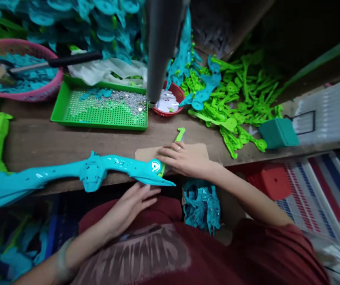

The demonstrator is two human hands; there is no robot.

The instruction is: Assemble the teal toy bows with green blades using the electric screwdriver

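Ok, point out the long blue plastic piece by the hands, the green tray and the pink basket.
Long blue plastic piece (91,173), head view: its middle hub.
Green tray (74,115), head view: its perforated floor.
Pink basket (47,89), head view: its front wall.

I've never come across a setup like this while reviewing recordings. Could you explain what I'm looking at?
There is no robot here: these are a person's bare hands. The one picture comes from a camera worn on the head, looking forward and down.

On the wooden bench are a pink basket with a hammer across it, a green tray of small pieces, a red bowl and a pile of green parts.

A long blue part lies along the near edge. The right hand is over a slim green part and some cardboard; its grip is hidden. The left hand is by the blue part's lower edge, perhaps touching it.
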